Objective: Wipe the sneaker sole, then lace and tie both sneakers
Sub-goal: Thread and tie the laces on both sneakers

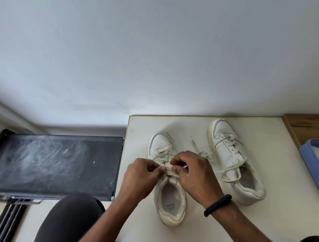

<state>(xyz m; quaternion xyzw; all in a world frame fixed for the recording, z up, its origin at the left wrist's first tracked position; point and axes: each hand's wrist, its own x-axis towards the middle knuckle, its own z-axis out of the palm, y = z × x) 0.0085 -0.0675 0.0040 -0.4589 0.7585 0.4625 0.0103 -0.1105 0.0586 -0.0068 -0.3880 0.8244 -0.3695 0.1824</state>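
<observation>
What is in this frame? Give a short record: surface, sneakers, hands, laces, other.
surface: white table
near sneaker: upright, toe pointing away
far sneaker: upright, to its right, laced but untied
left hand: pinches near lace above the tongue
right hand: pinches near lace too; wristband on the wrist
far lace: loose, one end on the table between the sneakers
other: blue tray at the table's right edge; dark panel to the left
</observation>
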